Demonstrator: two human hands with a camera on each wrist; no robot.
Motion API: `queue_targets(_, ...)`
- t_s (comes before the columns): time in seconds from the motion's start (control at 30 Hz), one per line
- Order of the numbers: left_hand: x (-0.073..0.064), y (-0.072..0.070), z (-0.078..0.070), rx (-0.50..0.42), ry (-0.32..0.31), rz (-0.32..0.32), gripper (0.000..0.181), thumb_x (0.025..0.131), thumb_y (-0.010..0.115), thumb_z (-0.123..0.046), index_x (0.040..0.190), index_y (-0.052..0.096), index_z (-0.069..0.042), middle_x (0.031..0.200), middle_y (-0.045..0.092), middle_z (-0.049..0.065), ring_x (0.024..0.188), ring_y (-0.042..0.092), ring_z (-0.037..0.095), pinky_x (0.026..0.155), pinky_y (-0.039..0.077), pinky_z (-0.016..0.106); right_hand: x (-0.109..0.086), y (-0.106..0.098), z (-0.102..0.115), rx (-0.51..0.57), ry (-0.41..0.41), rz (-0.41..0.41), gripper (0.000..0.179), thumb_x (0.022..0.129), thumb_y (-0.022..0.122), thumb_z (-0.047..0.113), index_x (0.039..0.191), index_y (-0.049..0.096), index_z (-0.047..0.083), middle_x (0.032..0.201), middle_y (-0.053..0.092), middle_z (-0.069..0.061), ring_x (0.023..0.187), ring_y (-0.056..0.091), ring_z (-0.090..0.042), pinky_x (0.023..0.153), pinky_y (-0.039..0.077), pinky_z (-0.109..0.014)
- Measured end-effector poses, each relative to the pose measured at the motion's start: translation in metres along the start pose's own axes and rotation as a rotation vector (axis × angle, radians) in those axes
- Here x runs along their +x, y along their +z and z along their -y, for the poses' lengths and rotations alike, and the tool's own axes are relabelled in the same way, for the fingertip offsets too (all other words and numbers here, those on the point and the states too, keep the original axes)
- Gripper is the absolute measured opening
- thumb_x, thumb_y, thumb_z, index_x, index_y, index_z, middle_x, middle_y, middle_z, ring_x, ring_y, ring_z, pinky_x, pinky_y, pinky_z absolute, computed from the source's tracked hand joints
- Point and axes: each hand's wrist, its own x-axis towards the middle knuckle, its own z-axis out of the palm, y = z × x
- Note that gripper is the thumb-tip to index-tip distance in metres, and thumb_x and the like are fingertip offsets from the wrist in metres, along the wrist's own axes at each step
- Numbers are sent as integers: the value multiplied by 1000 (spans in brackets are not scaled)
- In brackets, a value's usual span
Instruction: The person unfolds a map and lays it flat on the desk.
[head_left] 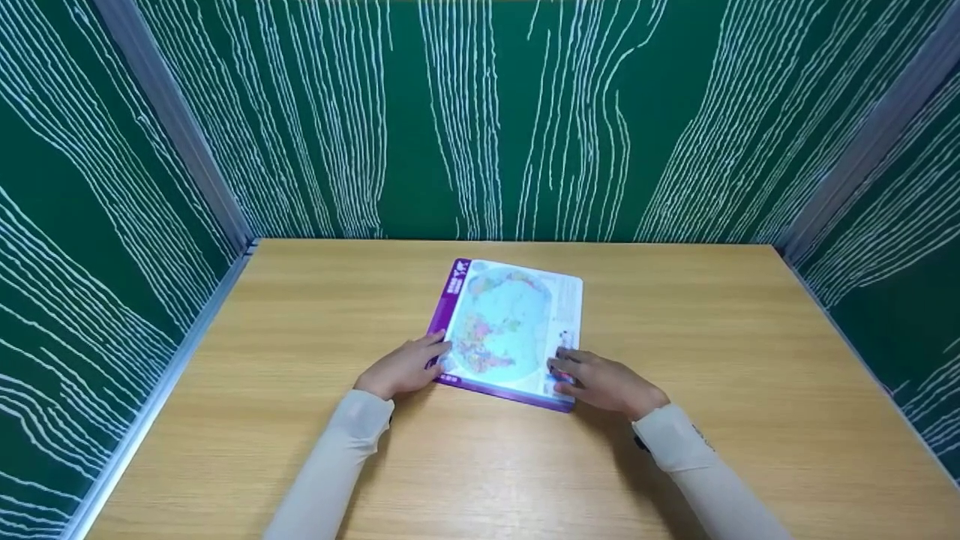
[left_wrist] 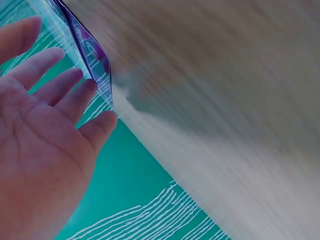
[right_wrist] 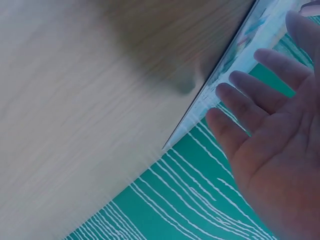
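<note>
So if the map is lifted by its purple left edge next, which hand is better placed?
Probably the left hand: its fingertips are at that purple edge, while the right hand is at the opposite side of the map.

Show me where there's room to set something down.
Bare table lies between the map and the left wall, right wall and, more narrowly, back wall. Crowded: the map's near end, flanked by the left hand and right hand.

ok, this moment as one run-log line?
purple-edged world map: on wood-grain table | left hand: partly over map's left edge | right hand: partly over map's right edge
</note>
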Motion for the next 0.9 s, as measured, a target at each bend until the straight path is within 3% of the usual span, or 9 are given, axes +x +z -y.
queue_targets(0.27, 3, 2, 2, -15, 51, 15, 46, 102, 45, -23, 146, 42, -11, 158, 28, 8, 145, 27, 31, 120, 17, 51, -1, 1, 3, -12, -43, 10, 49, 98, 53, 35, 139, 51, 10, 151, 39, -18, 138, 38, -39, 108, 38, -54)
queue_targets(0.57, 2, 3, -4, -15, 7, 38, 47, 102, 44, -29, 147, 41, -16, 158, 28, 5, 146, 26, 32, 119, 22, 51, 5, -4, -3, 23, 56, 58, 50, 98, 52, 40, 142, 49, 17, 155, 35, -10, 142, 33, -34, 112, 33, -53)
queue_targets(0.9, -2, 7, -7, -29, 7, 32, 47, 102, 44, -29, 147, 40, -16, 160, 25, 5, 146, 24, 32, 119, 22, 51, 12, -7, -11, 46, 85, 52, 50, 98, 51, 40, 142, 49, 18, 156, 34, -9, 143, 30, -34, 112, 32, -53)
